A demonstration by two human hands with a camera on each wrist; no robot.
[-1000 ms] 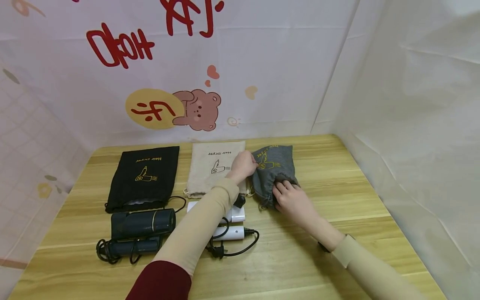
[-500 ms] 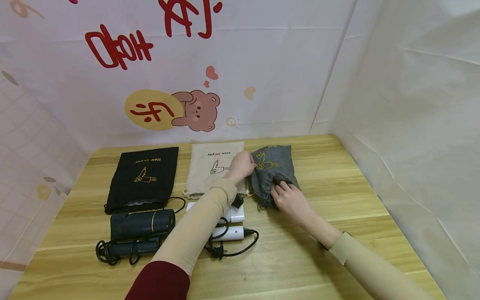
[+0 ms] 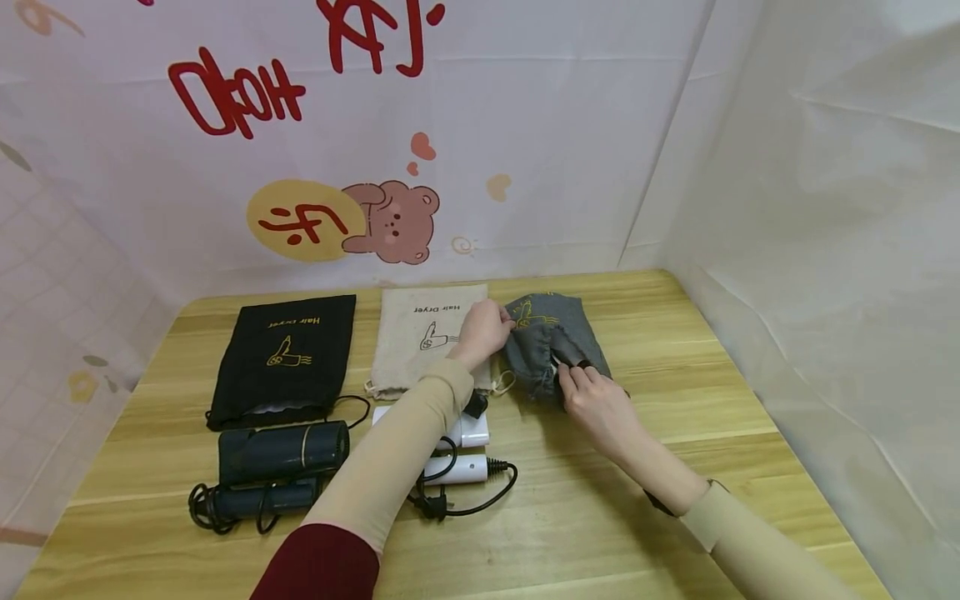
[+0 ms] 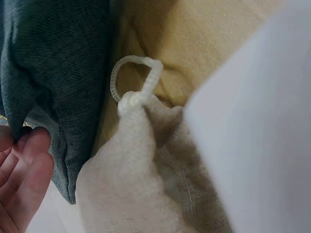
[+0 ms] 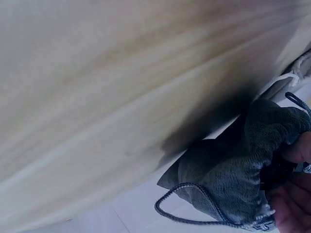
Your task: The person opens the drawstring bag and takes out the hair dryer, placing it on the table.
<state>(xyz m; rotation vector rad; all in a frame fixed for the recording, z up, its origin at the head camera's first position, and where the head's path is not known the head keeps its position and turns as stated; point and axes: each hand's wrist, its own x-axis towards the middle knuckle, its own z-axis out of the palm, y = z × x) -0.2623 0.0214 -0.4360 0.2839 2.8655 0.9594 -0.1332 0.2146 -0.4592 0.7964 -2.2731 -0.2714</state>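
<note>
A grey drawstring bag with a yellow hair dryer print lies at the back right of the table. My left hand pinches its left side; the left wrist view shows the fingers holding a fold of its cloth. At the bag's gathered mouth, my right hand grips a dark object, mostly hidden inside; I cannot tell its kind. The bag's cord loop hangs out in the right wrist view. Beside the bag lies a cream drawstring bag under my left wrist.
A black drawstring bag lies at the left, with a dark hair dryer and a corded dark handle before it. White hair dryer parts with a black cord and plug lie partly under my left forearm. Wood-look table.
My right hand has shifted slightly right and toward me, pulling at the grey bag's mouth, which is now wider with a dark object showing. The left hand keeps its hold.
</note>
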